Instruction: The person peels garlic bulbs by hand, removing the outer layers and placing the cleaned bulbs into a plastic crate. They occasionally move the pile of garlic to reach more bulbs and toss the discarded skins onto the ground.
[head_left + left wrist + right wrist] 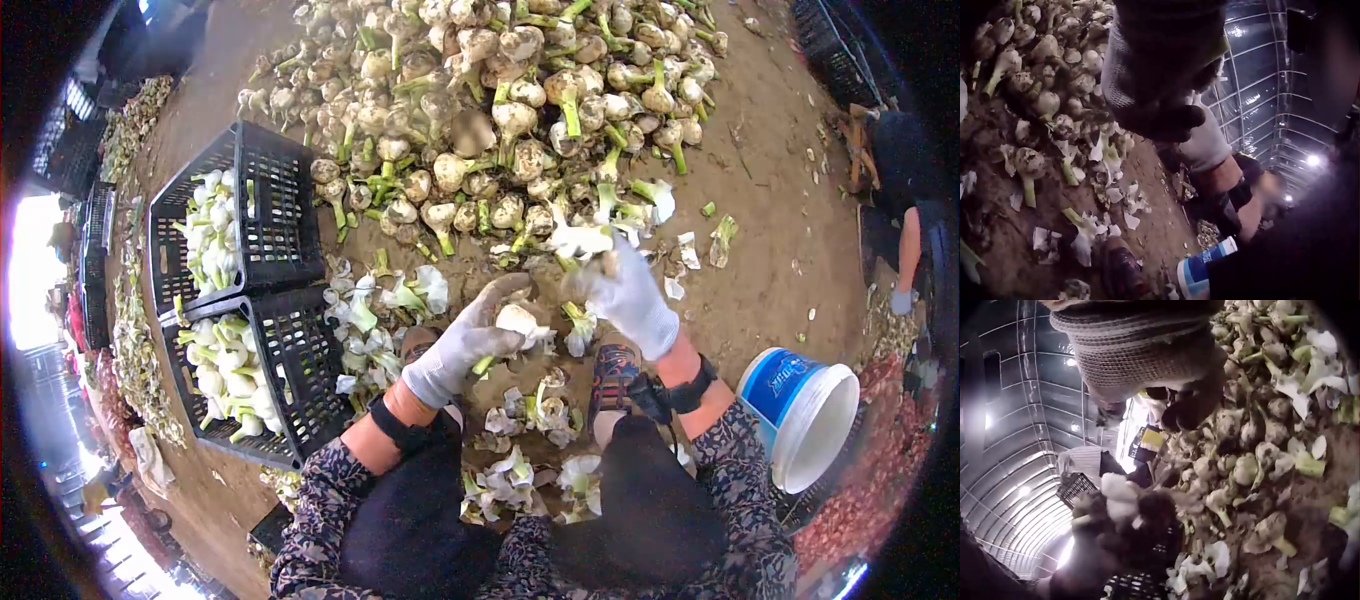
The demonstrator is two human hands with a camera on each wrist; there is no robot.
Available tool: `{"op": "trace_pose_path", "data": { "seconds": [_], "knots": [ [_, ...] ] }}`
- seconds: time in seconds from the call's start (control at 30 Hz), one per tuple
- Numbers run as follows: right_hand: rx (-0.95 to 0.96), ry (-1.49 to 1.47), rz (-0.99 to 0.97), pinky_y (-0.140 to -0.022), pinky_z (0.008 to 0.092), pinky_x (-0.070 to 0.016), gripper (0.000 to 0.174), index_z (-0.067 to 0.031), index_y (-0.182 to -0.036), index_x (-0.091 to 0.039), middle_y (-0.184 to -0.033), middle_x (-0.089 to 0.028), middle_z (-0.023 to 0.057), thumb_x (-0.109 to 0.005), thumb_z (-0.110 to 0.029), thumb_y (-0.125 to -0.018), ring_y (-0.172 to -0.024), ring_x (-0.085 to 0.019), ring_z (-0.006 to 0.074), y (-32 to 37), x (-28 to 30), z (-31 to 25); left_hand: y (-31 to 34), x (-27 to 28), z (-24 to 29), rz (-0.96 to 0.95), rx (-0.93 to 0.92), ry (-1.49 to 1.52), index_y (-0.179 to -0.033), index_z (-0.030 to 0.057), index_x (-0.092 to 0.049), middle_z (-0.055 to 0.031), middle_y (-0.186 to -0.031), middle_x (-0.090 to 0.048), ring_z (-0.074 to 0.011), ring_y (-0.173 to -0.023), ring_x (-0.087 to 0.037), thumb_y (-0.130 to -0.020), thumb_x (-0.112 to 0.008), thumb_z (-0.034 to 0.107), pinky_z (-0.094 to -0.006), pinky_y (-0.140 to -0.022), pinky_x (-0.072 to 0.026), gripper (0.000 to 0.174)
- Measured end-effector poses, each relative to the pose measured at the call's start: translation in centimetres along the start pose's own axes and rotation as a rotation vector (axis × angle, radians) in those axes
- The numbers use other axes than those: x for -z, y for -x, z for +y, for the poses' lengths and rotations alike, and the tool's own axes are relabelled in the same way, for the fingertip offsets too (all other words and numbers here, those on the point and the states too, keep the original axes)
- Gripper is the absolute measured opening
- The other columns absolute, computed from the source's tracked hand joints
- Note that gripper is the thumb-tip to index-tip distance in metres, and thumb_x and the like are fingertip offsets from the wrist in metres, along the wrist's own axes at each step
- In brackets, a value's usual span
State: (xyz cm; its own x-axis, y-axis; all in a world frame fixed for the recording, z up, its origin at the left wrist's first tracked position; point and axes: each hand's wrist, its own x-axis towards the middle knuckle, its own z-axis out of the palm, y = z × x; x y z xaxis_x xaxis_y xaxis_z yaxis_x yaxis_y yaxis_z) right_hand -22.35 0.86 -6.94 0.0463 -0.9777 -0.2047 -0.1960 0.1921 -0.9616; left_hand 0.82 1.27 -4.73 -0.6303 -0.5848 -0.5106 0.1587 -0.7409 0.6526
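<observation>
In the head view my gloved left hand (464, 345) holds a peeled white garlic bulb (517, 320), its cut green stem pointing down below the fingers. The right hand (632, 300), gloved too, is up and to the right of that bulb, apart from it, with blurred fingers. A white strip of garlic skin (582, 242) overlaps its fingertips; I cannot tell whether they pinch it. In the right wrist view the bulb (1119, 494) shows pale in the shadowed left hand. Just beyond the hands lies a large heap of soil-covered garlic bulbs (515, 118).
Two black crates (285, 200) of cleaned garlic stand at the left. Peeled skins (385, 310) lie on the dirt floor beside them and between my shoes (615, 375). At the right a blue and white bucket (790, 385) leans over. Another person's arm (908, 255) shows at the far right.
</observation>
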Motion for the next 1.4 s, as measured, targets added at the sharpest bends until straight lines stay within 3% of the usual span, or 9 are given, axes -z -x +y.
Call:
{"op": "trace_pose_path", "data": {
  "seconds": [0.3, 0.57, 0.6, 0.83, 0.97, 1.1, 1.13, 1.23, 1.4],
  "knots": [
    [0.214, 0.188, 0.044, -0.069, 0.0373, -0.0504, 0.021, -0.0015, -0.095, -0.061, -0.087, -0.066, 0.0158, -0.072, -0.014, -0.081, -0.079, -0.065, 0.0289, 1.8, -3.6, -1.1, -0.1, 0.8, 0.1, -0.057, 0.038, 0.022, -0.147, 0.0053, -0.025, -0.009, -0.135, -0.048, -0.0167, -0.113, -0.054, -0.074, -0.07, 0.008, -0.0289, -0.096, -0.044, 0.086],
    [0.045, 0.022, 0.333, -0.07, 0.0311, -0.049, 0.023, 0.0022, -0.105, -0.061, -0.09, -0.067, 0.0096, -0.061, -0.001, -0.082, -0.078, -0.061, 0.0169, 0.9, -2.5, -0.9, -1.3, 0.7, -1.8, -0.007, -0.212, -0.172, -0.147, 0.0023, -0.023, -0.0104, -0.144, -0.036, -0.0182, -0.128, -0.039, -0.07, -0.078, 0.014, -0.0321, -0.104, -0.0355, 0.095],
    [-0.251, -0.218, 0.296, -0.072, 0.0316, -0.0489, 0.026, 0.0013, -0.105, -0.06, -0.089, -0.067, 0.0094, -0.059, 0.003, -0.08, -0.079, -0.061, 0.0173, 1.1, -2.1, -1.0, -1.5, 1.1, -2.0, -0.002, -0.219, -0.201, -0.147, 0.003, -0.022, -0.0102, -0.142, -0.037, -0.018, -0.124, -0.043, -0.07, -0.078, 0.013, -0.0322, -0.1, -0.0402, 0.095],
    [0.268, 0.252, 0.455, -0.073, 0.0334, -0.0488, 0.03, -0.0021, -0.101, -0.06, -0.088, -0.064, 0.0109, -0.065, 0.006, -0.073, -0.081, -0.062, 0.0249, 0.7, -0.7, -1.2, -1.6, 0.0, -0.8, 0.058, -0.138, -0.122, -0.143, 0.0012, -0.027, -0.0106, -0.133, -0.044, -0.0188, -0.119, -0.049, -0.069, -0.076, 0.002, -0.0326, -0.097, -0.045, 0.088],
    [0.21, 0.06, 0.489, -0.064, 0.0221, -0.0478, 0.024, 0.0001, -0.109, -0.061, -0.09, -0.064, 0.0011, -0.068, -0.005, -0.086, -0.077, -0.058, 0.0064, 0.5, 0.2, -1.4, -1.7, -0.8, -1.2, 0.094, -0.3, -0.304, -0.143, -0.0014, -0.026, -0.0114, -0.135, -0.042, -0.0188, -0.122, -0.047, -0.069, -0.072, -0.001, -0.0327, -0.101, -0.0412, 0.087],
    [-0.004, -0.348, 0.641, -0.061, 0.0209, -0.0477, 0.026, -0.0002, -0.11, -0.061, -0.088, -0.065, 0.0005, -0.068, -0.009, -0.087, -0.074, -0.06, 0.0075, -1.1, 2.4, 0.4, -1.4, -0.7, -1.7, 0.175, -0.398, -0.748, -0.145, -0.0032, -0.021, -0.0122, -0.14, -0.039, -0.0208, -0.129, -0.04, -0.069, -0.071, 0.001, -0.0329, -0.106, -0.0349, 0.091],
    [-0.093, -0.3, 0.661, -0.073, 0.0286, -0.0514, 0.036, 0.0017, -0.117, -0.059, -0.103, -0.066, 0.0112, -0.068, -0.014, -0.085, -0.086, -0.065, 0.0207, -1.5, 3.7, 1.1, -1.4, -0.8, -2.0, 0.167, -0.392, -0.531, -0.143, -0.0029, -0.025, -0.0124, -0.138, -0.041, -0.02, -0.126, -0.043, -0.068, -0.074, 0.003, -0.0325, -0.104, -0.0375, 0.09],
    [0.061, 1.044, 0.634, -0.089, 0.0378, -0.0478, 0.047, 0.004, -0.123, -0.054, -0.12, -0.059, 0.0229, -0.066, -0.018, -0.083, -0.107, -0.059, 0.0357, -1.8, 6.1, 4.1, -1.1, 1.3, -2.6, 0.202, -0.323, -0.321, -0.14, -0.0023, -0.031, -0.0114, -0.129, -0.049, -0.0183, -0.116, -0.053, -0.068, -0.076, 0.005, -0.0303, -0.097, -0.0444, 0.086],
    [0.017, 0.726, 0.537, -0.087, 0.0431, -0.0464, 0.036, -0.0037, -0.112, -0.063, -0.105, -0.061, 0.0222, -0.064, -0.024, -0.083, -0.1, -0.058, 0.0359, -0.1, 5.2, 5.1, -1.1, 4.8, -1.4, 0.352, -0.057, 0.18, -0.133, 0.0009, -0.044, -0.0069, -0.1, -0.06, -0.0185, -0.089, -0.064, -0.088, -0.058, 0.009, -0.0311, -0.074, -0.0561, 0.047]
  ]
}}
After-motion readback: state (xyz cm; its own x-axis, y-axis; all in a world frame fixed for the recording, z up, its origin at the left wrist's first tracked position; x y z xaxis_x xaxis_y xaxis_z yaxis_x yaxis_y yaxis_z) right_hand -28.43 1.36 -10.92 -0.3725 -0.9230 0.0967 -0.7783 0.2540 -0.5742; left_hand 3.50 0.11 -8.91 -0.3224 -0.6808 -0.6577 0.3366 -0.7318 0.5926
